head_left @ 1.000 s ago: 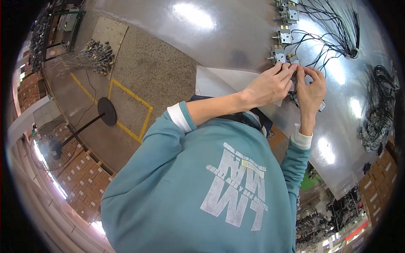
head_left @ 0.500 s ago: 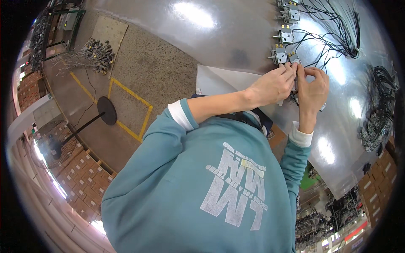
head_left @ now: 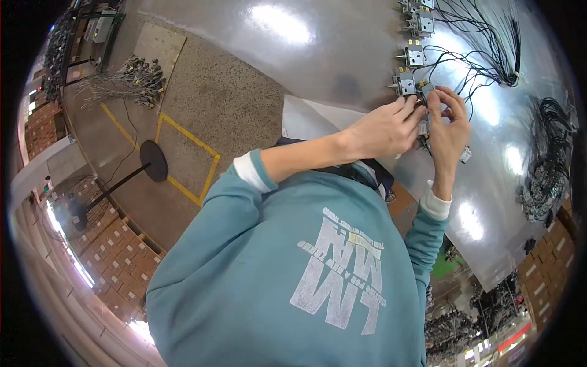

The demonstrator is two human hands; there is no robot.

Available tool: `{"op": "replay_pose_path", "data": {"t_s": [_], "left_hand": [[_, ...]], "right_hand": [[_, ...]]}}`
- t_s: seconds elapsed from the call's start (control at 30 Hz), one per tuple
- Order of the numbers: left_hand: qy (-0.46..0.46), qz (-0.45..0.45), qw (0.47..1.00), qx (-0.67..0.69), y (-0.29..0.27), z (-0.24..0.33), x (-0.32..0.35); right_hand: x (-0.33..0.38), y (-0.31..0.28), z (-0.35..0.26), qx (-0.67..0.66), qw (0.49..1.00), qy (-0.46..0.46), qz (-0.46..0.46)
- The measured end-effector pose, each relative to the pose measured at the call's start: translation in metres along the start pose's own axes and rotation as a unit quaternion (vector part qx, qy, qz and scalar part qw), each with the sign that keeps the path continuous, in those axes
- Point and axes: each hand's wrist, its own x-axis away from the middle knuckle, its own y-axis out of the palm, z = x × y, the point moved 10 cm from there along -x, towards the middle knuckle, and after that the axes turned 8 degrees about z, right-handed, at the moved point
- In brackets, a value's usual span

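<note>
Several small metal switch-like units with thin shafts and brass-coloured terminals stand in a row; the nearest metal unit (head_left: 404, 83) is just beyond my hands. My left hand (head_left: 388, 129) is closed, its fingertips pinched beside that unit on something too small to make out. Close by on its right, my right hand (head_left: 450, 125) has thumb and index finger bent together at a small grey part (head_left: 426, 90), and what lies between them is mostly hidden. Below the fingertips a small pale block (head_left: 422, 127) shows between the hands.
Black wires (head_left: 507, 76) run from the row of units to a tied bundle on the shiny metal table (head_left: 367, 61). A heap of dark cabled parts (head_left: 541, 183) lies at right. A white sheet (head_left: 299, 116) is at the near table edge. A round black stand base (head_left: 153, 161) is on the floor.
Both hands have come slightly nearer to me. My left hand has shifted a little left, and the fingertips of the two hands are farther apart, showing more of the small parts between them.
</note>
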Motion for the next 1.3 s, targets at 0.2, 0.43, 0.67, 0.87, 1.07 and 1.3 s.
{"op": "replay_pose_path", "data": {"t_s": [0.2,0.43,0.67,0.87,1.07,1.3], "left_hand": [[-0.055,0.034,0.998,0.000,-0.027,-0.029,0.028],[-0.044,0.021,0.998,-0.025,-0.007,-0.030,0.034],[-0.057,0.001,0.998,-0.023,-0.005,-0.031,0.034],[-0.075,-0.003,0.997,-0.019,0.002,-0.033,0.036],[-0.066,-0.014,0.997,-0.035,0.008,-0.033,0.040],[-0.053,-0.014,0.998,0.010,0.005,-0.052,0.031]], "right_hand": [[0.010,0.023,-0.005,0.038,0.999,-0.010,0.027],[0.015,0.029,0.001,0.047,0.996,-0.010,0.073],[0.016,0.032,-0.004,0.079,0.990,-0.043,0.107],[0.014,0.033,-0.006,0.116,0.984,-0.073,0.111],[0.003,0.036,0.003,0.129,0.986,-0.047,0.090],[-0.020,0.036,0.027,-0.029,0.994,0.018,0.108]]}}
